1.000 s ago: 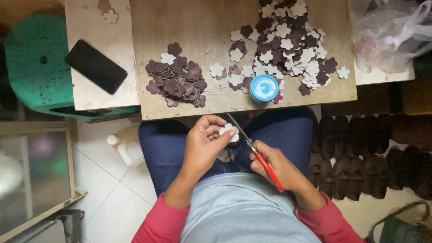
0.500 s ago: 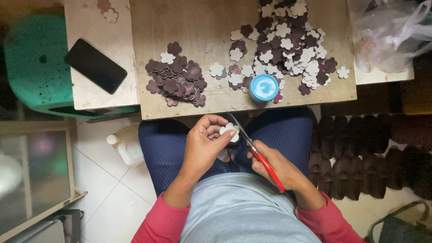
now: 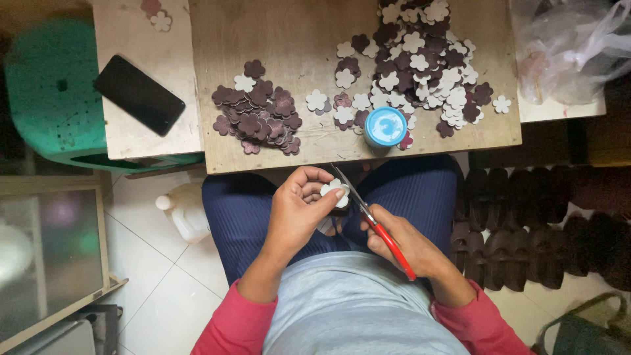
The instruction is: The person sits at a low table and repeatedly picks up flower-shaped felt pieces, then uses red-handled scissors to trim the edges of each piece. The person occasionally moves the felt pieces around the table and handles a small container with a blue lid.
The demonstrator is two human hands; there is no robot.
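My left hand (image 3: 299, 213) pinches a small white flower-shaped cutout (image 3: 334, 191) over my lap. My right hand (image 3: 401, 244) grips red-handled scissors (image 3: 376, 225), whose blades point up-left and meet the cutout's edge. Just beyond, on the wooden board (image 3: 289, 39), lie a heap of dark maroon flower cutouts (image 3: 257, 118) at the left and a larger mixed white and maroon heap (image 3: 420, 66) at the right. A round blue-lidded container (image 3: 385, 127) stands at the board's near edge.
A black phone (image 3: 139, 94) lies on a pale side board (image 3: 141, 141) at the left, above a green stool (image 3: 46, 98). A white plastic jug (image 3: 183, 209) stands on the tiled floor. A clear plastic bag (image 3: 568, 49) sits at the right, dark moulded pieces (image 3: 526, 223) below it.
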